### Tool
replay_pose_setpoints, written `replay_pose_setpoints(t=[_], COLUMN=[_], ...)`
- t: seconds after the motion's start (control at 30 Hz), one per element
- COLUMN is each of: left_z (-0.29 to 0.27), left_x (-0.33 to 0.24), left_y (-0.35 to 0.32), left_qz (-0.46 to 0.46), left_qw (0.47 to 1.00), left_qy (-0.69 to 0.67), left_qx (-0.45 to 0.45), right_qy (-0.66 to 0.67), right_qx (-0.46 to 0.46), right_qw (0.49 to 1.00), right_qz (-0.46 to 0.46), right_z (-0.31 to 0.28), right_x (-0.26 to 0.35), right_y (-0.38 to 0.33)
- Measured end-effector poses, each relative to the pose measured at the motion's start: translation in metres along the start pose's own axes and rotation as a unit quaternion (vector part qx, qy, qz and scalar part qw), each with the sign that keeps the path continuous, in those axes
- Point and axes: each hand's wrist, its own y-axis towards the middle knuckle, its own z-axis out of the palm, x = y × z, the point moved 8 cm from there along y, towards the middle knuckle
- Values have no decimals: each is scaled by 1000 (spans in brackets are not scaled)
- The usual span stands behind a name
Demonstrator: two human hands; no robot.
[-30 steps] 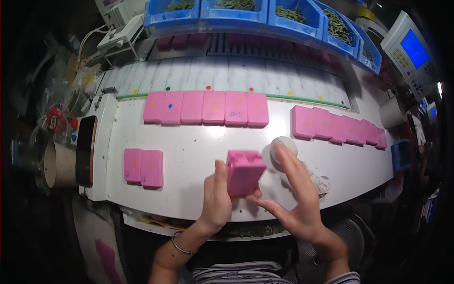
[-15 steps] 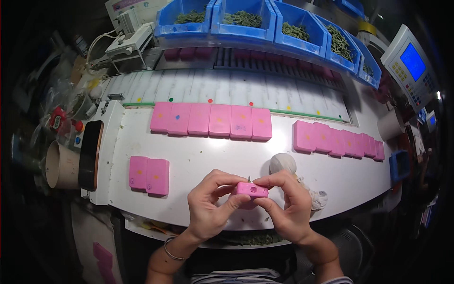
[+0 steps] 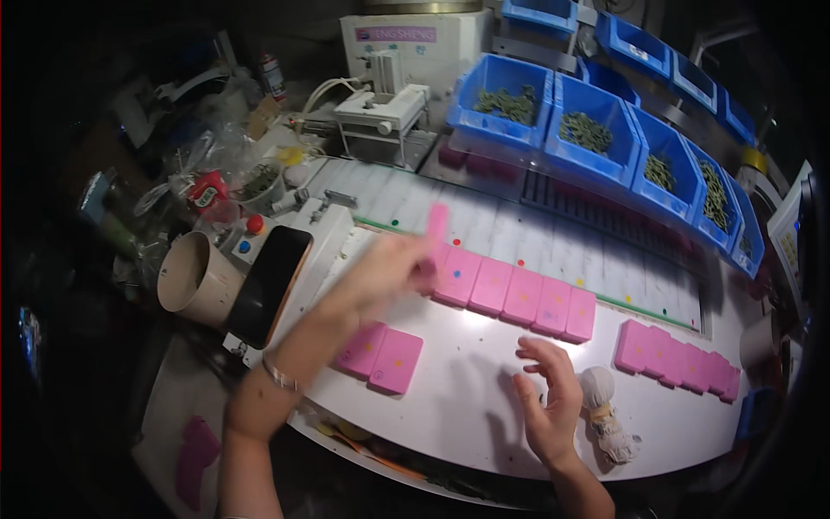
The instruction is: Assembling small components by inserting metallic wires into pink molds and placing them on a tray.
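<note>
- Pink block [image 3: 437, 223] stands on edge in the left hand [image 3: 389, 270], at the left end of the near row of pink blocks [image 3: 519, 294]; the hand is blurred, its fingers closed round the block's lower part, apparently so the piece can join the line.
- Right hand [image 3: 546, 400] hovers over the white table [image 3: 467, 406], fingers spread and loosely curled, holding nothing, just beside a white cloth bundle [image 3: 605, 415].
- Two more pink blocks [image 3: 385, 356] lie flat under the left forearm, apart from the row, like a small stock within reach.
- Second row of blocks [image 3: 679, 362] lies further right, edge to edge.
- Dark phone [image 3: 270, 284] leans at the table's left edge, next to a tan cup [image 3: 194, 281].
- Blue bins [image 3: 596, 138] of green parts stand tilted toward the person behind the table, probably for easy picking.
- White machine [image 3: 406, 60] sits at the back.
</note>
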Motion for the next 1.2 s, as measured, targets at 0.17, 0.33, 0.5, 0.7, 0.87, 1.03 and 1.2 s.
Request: replay_pose_setpoints(t=[0.17,0.33,0.5,0.7,0.87,1.03,1.2], left_z=[-101,-131,-94,15,62,130,169], left_x=[-93,-87,-76,-43,31,81,94], left_y=[69,102,93,-21,-102,-125,-129], left_qz=[214,205,195,311,27,-147,-126], left_qw=[718,687,662,770,971,976,967], left_qy=[547,562,644,529,239,-78,-190], left_qx=[-372,-414,-329,-175,1,140,115], right_qy=[-22,-31,-120,-102,-92,-151,-282], right_qx=[31,94,227,190,121,67,-14], right_qw=[999,995,964,974,983,972,939], right_qz=[-12,-2,-71,-74,-98,-166,-196], right_z=[16,31,85,119,56,10,-20], right_x=[-5,-4,12,20,37,67,73], right_y=[-3,-9,-16,-5,-17,-47,-66])
